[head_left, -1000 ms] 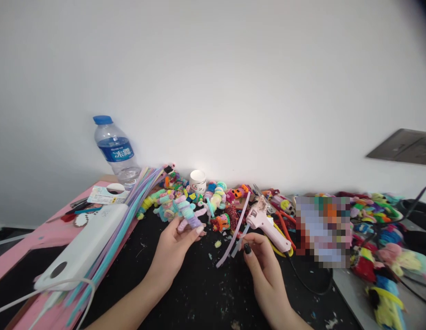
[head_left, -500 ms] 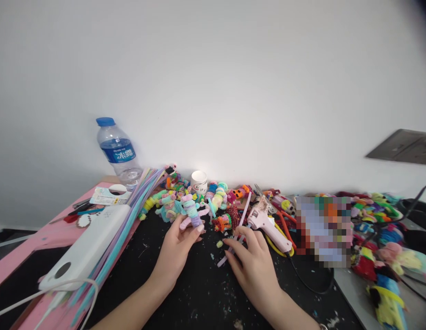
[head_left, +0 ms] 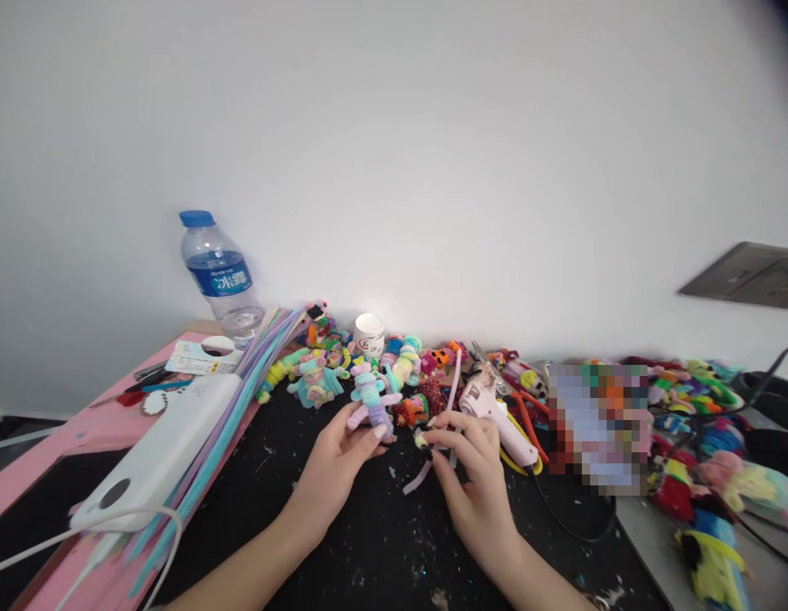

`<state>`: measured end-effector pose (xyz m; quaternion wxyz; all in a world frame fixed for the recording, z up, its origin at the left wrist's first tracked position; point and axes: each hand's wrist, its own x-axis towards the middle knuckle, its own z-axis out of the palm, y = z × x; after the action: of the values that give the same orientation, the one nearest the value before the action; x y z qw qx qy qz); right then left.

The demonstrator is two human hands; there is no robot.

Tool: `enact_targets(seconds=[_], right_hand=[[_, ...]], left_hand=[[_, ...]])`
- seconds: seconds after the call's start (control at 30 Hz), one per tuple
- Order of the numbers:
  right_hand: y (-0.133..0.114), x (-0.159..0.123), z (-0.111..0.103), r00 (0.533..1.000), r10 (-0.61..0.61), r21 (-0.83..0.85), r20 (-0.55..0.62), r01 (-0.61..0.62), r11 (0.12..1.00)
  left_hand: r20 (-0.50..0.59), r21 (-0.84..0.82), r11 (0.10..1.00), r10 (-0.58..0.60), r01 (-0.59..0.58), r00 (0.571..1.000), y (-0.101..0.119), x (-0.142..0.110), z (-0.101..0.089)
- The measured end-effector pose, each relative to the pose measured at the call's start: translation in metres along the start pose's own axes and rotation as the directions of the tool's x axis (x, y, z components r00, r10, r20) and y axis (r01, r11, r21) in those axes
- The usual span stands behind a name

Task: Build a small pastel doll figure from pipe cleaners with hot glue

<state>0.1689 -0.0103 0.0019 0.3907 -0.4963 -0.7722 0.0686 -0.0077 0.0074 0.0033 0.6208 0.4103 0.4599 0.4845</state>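
Between the thumb and fingers of my left hand [head_left: 339,462] is a pastel pipe-cleaner doll [head_left: 371,399], banded in pink, blue and purple, with short arms and legs. My right hand [head_left: 473,471] pinches a small pale yellow-green fuzzy piece [head_left: 421,440] at its fingertips, a short way right of the doll. A lilac pipe cleaner [head_left: 455,382] runs behind the right fingers and is partly hidden by them. Just beyond that hand lies a pink hot glue gun [head_left: 505,428] with a black cord.
Finished pipe-cleaner figures [head_left: 314,380] crowd the wall side around a paper cup [head_left: 369,333]. At left are a bundle of pipe cleaners [head_left: 221,433], a white power strip [head_left: 158,454] and a water bottle [head_left: 219,276]. Orange-handled pliers [head_left: 527,403] lie behind the glue gun.
My right hand has moved left from beside the glue gun and picked the small yellow-green piece up off the mat. The doll in my left hand has shifted slightly right and turned.
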Motion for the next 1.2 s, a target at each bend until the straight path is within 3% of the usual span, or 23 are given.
enact_targets(seconds=[0.13,0.27,0.47,0.63,0.73,0.83,0.93,1.03,1.13,1.2], right_hand=[[-0.003,-0.003,-0.001,0.992,-0.112,-0.092,0.052,0.116,0.989],[-0.005,-0.005,-0.002,0.988,-0.126,-0.097,0.086,0.134,0.986],[-0.014,-0.009,0.002,0.950,-0.194,-0.103,0.247,0.224,0.969],[-0.020,-0.015,0.025,0.926,-0.288,-0.128,0.242,0.325,0.937],[-0.021,-0.014,0.027,0.929,-0.279,-0.058,0.245,0.301,0.952],[-0.018,-0.010,0.016,0.958,-0.192,0.095,0.214,0.175,0.980],[-0.013,-0.008,0.005,0.992,-0.068,0.177,0.107,0.048,0.983],[-0.007,-0.008,0.002,0.999,0.023,0.207,0.034,-0.030,0.978],[-0.004,-0.008,0.002,0.999,0.041,0.235,0.032,-0.048,0.971],[-0.004,-0.006,0.003,0.998,0.043,0.246,0.047,-0.054,0.968]], left_hand=[[0.070,-0.013,1.000,-0.016,0.017,0.997,0.000,-0.002,0.002],[0.078,0.018,1.000,-0.001,0.000,0.997,0.000,-0.002,0.002],[-0.088,0.046,0.996,0.074,-0.070,0.993,-0.003,0.002,-0.001],[-0.123,0.089,0.993,0.089,-0.079,0.988,-0.007,0.004,-0.003],[-0.115,0.176,0.979,0.125,-0.104,0.986,-0.010,0.006,-0.005],[-0.098,0.293,0.945,0.180,-0.145,0.979,-0.010,0.007,-0.007],[-0.072,0.461,0.871,0.225,-0.167,0.972,-0.008,0.005,-0.008],[-0.005,0.642,0.740,0.265,-0.200,0.964,-0.007,0.004,-0.009],[0.038,0.772,0.596,0.302,-0.220,0.953,-0.007,0.002,-0.011],[0.053,0.844,0.477,0.383,-0.246,0.922,-0.007,0.000,-0.012]])
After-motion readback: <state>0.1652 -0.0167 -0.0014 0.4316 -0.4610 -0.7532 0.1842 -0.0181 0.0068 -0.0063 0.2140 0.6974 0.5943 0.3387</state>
